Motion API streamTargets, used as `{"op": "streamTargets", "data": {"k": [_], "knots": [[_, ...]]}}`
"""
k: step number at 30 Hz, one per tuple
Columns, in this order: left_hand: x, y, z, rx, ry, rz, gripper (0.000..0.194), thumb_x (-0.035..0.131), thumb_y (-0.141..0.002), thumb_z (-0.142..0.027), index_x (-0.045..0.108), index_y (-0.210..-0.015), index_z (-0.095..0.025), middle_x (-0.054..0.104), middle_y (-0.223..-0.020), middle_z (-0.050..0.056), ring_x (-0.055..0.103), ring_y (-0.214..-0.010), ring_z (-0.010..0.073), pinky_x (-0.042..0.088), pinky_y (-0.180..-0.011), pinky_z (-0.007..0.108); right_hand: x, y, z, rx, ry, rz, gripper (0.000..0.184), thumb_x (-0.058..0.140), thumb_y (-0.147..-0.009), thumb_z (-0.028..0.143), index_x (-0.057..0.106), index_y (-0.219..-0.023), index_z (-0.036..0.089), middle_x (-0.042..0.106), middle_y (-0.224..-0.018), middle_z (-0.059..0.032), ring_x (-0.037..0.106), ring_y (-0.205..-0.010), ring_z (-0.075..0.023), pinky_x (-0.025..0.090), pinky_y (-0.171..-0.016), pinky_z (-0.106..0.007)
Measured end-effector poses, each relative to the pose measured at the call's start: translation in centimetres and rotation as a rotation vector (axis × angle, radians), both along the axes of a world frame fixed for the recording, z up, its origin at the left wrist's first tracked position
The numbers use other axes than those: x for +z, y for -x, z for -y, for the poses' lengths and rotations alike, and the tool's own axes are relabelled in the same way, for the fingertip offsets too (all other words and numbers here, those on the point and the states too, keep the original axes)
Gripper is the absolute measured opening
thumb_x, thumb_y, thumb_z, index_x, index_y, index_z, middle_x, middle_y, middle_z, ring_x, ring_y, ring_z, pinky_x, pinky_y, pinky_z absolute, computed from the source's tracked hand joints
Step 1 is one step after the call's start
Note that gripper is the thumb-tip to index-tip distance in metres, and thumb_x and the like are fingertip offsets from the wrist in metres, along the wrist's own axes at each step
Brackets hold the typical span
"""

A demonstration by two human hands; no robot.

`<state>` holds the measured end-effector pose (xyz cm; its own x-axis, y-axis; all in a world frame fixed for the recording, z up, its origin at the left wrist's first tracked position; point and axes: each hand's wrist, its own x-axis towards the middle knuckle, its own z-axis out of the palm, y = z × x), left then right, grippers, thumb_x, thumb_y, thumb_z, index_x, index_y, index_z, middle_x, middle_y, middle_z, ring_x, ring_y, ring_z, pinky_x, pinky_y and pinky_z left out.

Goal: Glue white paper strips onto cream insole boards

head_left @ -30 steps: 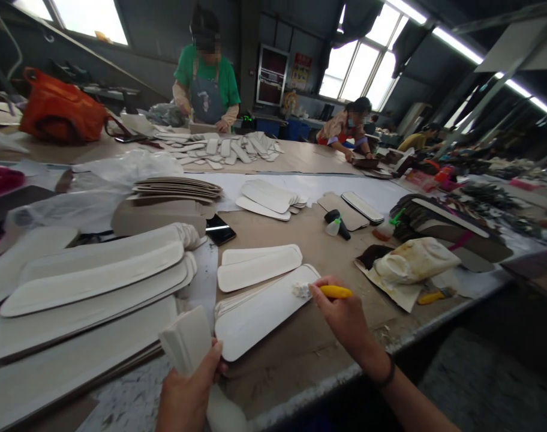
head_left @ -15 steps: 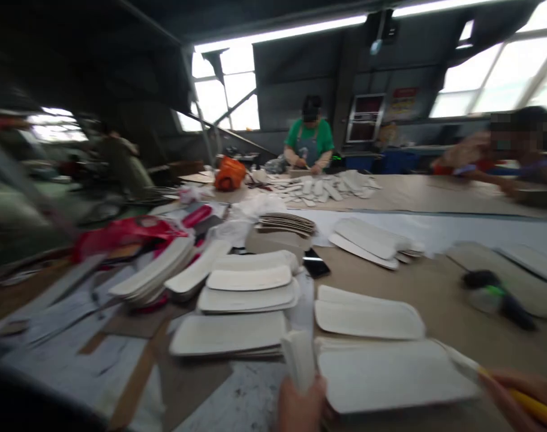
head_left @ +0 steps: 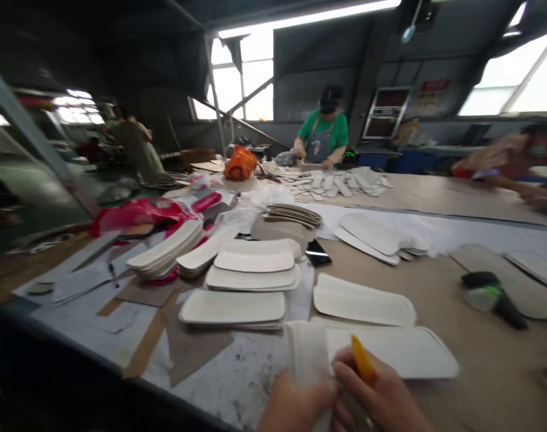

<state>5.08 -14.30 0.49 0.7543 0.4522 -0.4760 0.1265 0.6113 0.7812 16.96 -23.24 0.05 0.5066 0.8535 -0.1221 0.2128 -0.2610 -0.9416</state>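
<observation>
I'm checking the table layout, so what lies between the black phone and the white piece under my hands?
In the head view, between the phone and the white piece lies a small stack of white insole-shaped pieces on the brown table.

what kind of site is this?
Likely a footwear or insole workshop: stacks of white insole-shaped pieces cover a long worktable, and a person in an apron works further pieces at the far end.

Both hands run off the bottom edge: left hand [head_left: 295, 408] and right hand [head_left: 384, 402] show knuckles only. Beyond the fingers, the person at right [head_left: 511, 162] smears into blur.
</observation>
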Motion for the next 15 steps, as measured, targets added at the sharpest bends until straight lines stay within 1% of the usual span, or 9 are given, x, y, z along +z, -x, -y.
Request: {"op": "streamTargets", "data": {"k": [2, 3, 4, 7, 8, 9, 11, 13, 15], "knots": [[0.1, 0.2, 0.2, -0.034, 0.005, -0.002, 0.052, 0.079, -0.048, -0.058, 0.064, -0.055, -0.009, 0.058, -0.047, 0.006, 0.051, -0.040, 0.0118, 0.039, -0.044, 0.024, 0.1, 1.1, -0.5, 0.022, 0.016, -0.371, 0.042, 0.062, -0.066, 0.061, 0.045, -0.068, 0.022, 0.049, -0.043, 0.0056, 0.051, -0.038, -0.0149, 0.045, -0.042, -0.027], [0.1, 0.2, 0.3, -0.028, 0.010, -0.008, 0.053, 0.081, -0.045, -0.058, 0.065, -0.056, -0.009, 0.059, -0.048, 0.006, 0.052, -0.040, 0.0120, 0.038, -0.043, 0.023, 0.4, 1.4, -0.8, 0.007, 0.007, -0.485, 0.042, 0.064, -0.064, 0.059, 0.042, -0.067, 0.023, 0.046, -0.041, 0.0071, 0.048, -0.035, -0.0140, 0.043, -0.038, -0.027], [0.0, 0.3, 0.4, -0.025, 0.000, -0.024, 0.054, 0.082, -0.044, -0.058, 0.065, -0.056, -0.009, 0.060, -0.048, 0.006, 0.052, -0.041, 0.0122, 0.038, -0.043, 0.023, 0.6, 1.7, -1.1, -0.004, -0.004, -0.531, 0.041, 0.066, -0.063, 0.055, 0.042, -0.067, 0.023, 0.047, -0.041, 0.0073, 0.047, -0.034, -0.0128, 0.042, -0.037, -0.025], [-0.2, 0.5, 0.8, -0.025, -0.066, -0.077, 0.053, 0.083, -0.045, -0.056, 0.068, -0.061, -0.008, 0.061, -0.050, 0.006, 0.053, -0.043, 0.0128, 0.039, -0.044, 0.023, 1.3, 1.9, -1.2, -0.052, -0.014, -0.496, 0.033, 0.072, -0.061, 0.039, 0.046, -0.071, 0.020, 0.050, -0.045, 0.0079, 0.048, -0.036, -0.0099, 0.040, -0.038, -0.021], [-0.3, 0.5, 1.0, -0.035, -0.092, -0.087, 0.054, 0.082, -0.047, -0.057, 0.069, -0.063, -0.007, 0.061, -0.050, 0.006, 0.054, -0.043, 0.0129, 0.039, -0.044, 0.023, 1.3, 1.9, -1.0, -0.051, -0.009, -0.493, 0.033, 0.072, -0.060, 0.036, 0.047, -0.073, 0.020, 0.051, -0.045, 0.0082, 0.048, -0.035, -0.0099, 0.039, -0.037, -0.021], [-0.5, 0.5, 1.1, -0.043, -0.111, -0.088, 0.054, 0.081, -0.049, -0.057, 0.070, -0.066, -0.007, 0.062, -0.051, 0.006, 0.054, -0.043, 0.0131, 0.040, -0.045, 0.023, 1.3, 1.8, -0.8, -0.037, -0.004, -0.505, 0.033, 0.072, -0.061, 0.036, 0.047, -0.073, 0.020, 0.051, -0.044, 0.0081, 0.049, -0.035, -0.0103, 0.039, -0.037, -0.021], [-0.8, 0.5, 1.4, -0.058, -0.128, -0.077, 0.054, 0.081, -0.051, -0.056, 0.071, -0.068, -0.006, 0.063, -0.052, 0.008, 0.055, -0.044, 0.0142, 0.040, -0.045, 0.024, 1.0, 1.8, -0.4, -0.002, -0.008, -0.550, 0.035, 0.070, -0.063, 0.043, 0.044, -0.070, 0.021, 0.051, -0.042, 0.0073, 0.049, -0.034, -0.0114, 0.039, -0.035, -0.022], [-1.3, 0.5, 1.5, -0.063, -0.129, -0.054, 0.052, 0.081, -0.051, -0.055, 0.070, -0.065, -0.006, 0.063, -0.053, 0.009, 0.055, -0.045, 0.0148, 0.041, -0.045, 0.024, 0.8, 1.7, -0.1, 0.008, -0.012, -0.558, 0.038, 0.067, -0.066, 0.050, 0.042, -0.069, 0.021, 0.050, -0.040, 0.0072, 0.049, -0.033, -0.0121, 0.039, -0.034, -0.022], [-1.6, 0.7, 1.7, -0.045, -0.093, -0.023, 0.050, 0.080, -0.053, -0.054, 0.069, -0.062, -0.006, 0.065, -0.056, 0.010, 0.056, -0.046, 0.0154, 0.043, -0.046, 0.025, 0.7, 1.7, 0.0, -0.013, -0.010, -0.532, 0.038, 0.063, -0.069, 0.053, 0.042, -0.070, 0.022, 0.048, -0.040, 0.0082, 0.047, -0.032, -0.0120, 0.037, -0.034, -0.023]]}}
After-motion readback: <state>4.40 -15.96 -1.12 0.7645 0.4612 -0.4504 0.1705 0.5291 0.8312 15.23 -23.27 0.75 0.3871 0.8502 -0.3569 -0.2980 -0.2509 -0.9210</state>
